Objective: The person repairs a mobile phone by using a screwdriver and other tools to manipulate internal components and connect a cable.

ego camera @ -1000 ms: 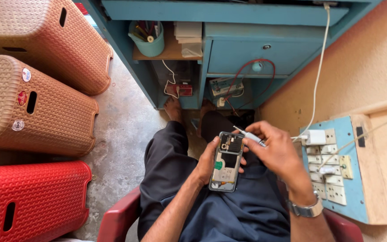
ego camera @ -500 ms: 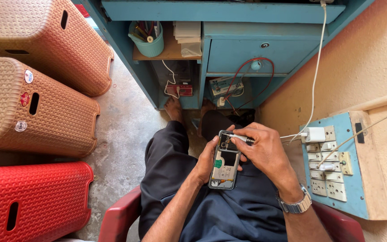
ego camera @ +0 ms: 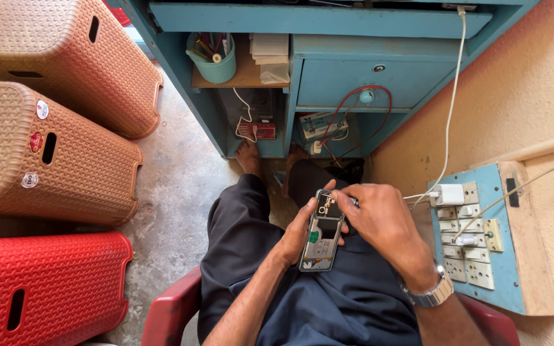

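An opened-up phone (ego camera: 320, 232) with its back cover off is held over the lap, cradled from below in the left hand (ego camera: 297, 234), fingers wrapped snugly round its edge. The right hand (ego camera: 379, 221) is curled over the phone's top end, fingertips pressed on it; whether a tool is pinched there can't be made out. A blue switchboard (ego camera: 482, 256) is mounted just beside, on the wall.
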